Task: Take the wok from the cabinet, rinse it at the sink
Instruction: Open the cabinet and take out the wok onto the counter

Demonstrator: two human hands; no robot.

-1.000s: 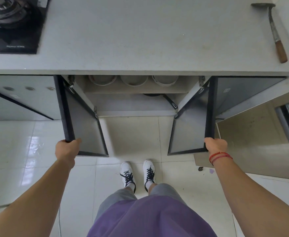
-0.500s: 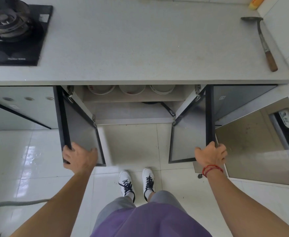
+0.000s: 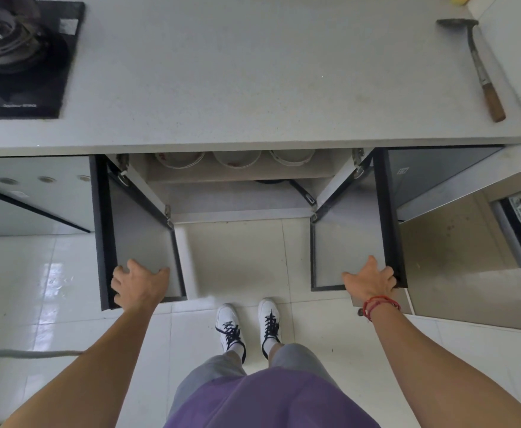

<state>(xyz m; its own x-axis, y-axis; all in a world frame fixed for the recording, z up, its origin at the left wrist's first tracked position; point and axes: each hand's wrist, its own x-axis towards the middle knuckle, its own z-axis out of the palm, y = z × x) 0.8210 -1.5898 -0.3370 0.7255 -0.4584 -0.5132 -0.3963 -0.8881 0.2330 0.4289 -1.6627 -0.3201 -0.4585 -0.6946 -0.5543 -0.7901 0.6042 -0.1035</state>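
We are resting our left grip (image 3: 140, 284) on the left cabinet door (image 3: 142, 233) and our right grip (image 3: 372, 281) on the right cabinet door (image 3: 345, 236), fingers spread.

This is a home kitchen. A long pale stone counter (image 3: 253, 72) carries a black gas stove (image 3: 15, 54) at its left end and a metal spatula (image 3: 481, 72) with a wooden handle at its right end. Under the counter's front edge a cabinet (image 3: 237, 208) stands with both doors swung open, with three bowls (image 3: 237, 159) in a row on its upper shelf. Glossy white floor tiles (image 3: 37, 288) spread out below the counter's front.
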